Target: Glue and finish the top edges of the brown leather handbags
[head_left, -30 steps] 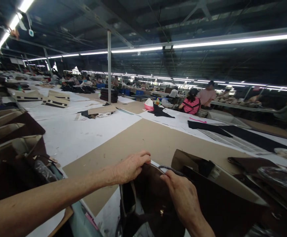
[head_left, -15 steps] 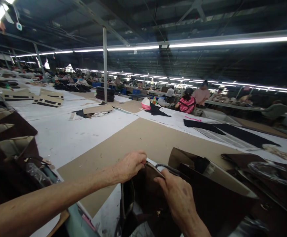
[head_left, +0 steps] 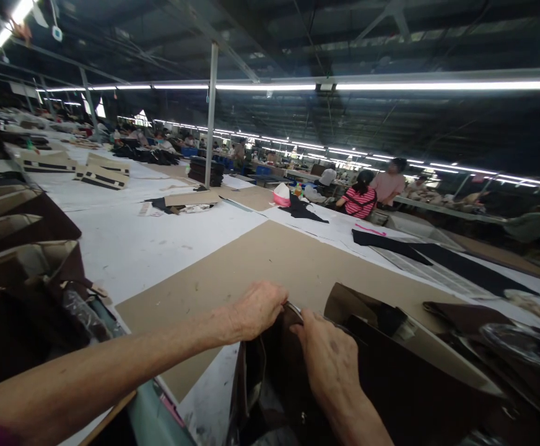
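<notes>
A dark brown bag [head_left: 282, 365] stands at the front edge of the table, its top edge between my two hands. My left hand [head_left: 261, 310] pinches that edge from the far left, the fingertips closed on it. Close beside it, my right hand [head_left: 329, 356] grips the same edge with the thumb on the near side and the fingers curled over. A small metal fitting shows low on the bag's front. Just right of my right hand stands another brown bag [head_left: 404, 371] with a beige lining and its top open.
More brown bags [head_left: 23, 266] are lined up at the left; another with a plastic-wrapped handle [head_left: 521, 341] lies at the right. Beige board [head_left: 251, 260] and white sheets cover the table. Black fabric pieces [head_left: 456, 260] lie right. Several people sit or stand farther back.
The view has shifted slightly, so the background sits farther right. My hands keep their hold on the bag's top edge, which has tilted and bent a little between them.
</notes>
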A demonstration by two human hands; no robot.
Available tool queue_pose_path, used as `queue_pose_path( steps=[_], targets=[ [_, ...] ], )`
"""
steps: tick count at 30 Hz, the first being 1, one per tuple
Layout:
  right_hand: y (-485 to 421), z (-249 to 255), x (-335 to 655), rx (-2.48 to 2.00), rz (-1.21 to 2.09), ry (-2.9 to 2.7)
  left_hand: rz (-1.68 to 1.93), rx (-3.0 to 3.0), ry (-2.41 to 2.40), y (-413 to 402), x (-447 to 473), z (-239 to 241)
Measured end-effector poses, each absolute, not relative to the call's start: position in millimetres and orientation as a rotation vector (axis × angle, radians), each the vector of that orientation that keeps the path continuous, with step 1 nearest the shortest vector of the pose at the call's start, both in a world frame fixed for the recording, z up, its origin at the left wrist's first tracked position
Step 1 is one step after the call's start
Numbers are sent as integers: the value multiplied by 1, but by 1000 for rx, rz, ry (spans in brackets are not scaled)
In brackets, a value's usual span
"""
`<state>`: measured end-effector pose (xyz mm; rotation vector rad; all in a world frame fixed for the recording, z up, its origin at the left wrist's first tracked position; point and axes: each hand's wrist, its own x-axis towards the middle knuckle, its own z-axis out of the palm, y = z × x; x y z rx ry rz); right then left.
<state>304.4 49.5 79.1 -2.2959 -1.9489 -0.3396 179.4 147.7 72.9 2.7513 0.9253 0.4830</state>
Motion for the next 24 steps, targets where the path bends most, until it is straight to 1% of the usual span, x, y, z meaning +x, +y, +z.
queue_pose_path(
  steps=[10,17,24],
  targets=[
    [55,77,313,-2269,-338,-1969,443,2851,881,150,183,80],
    [57,71,318,-2179,-319,-2053,509,2867,878,149,183,75],
    [61,67,322,-2193,-382,-2035,543,2839,890,149,186,73]
  ],
)
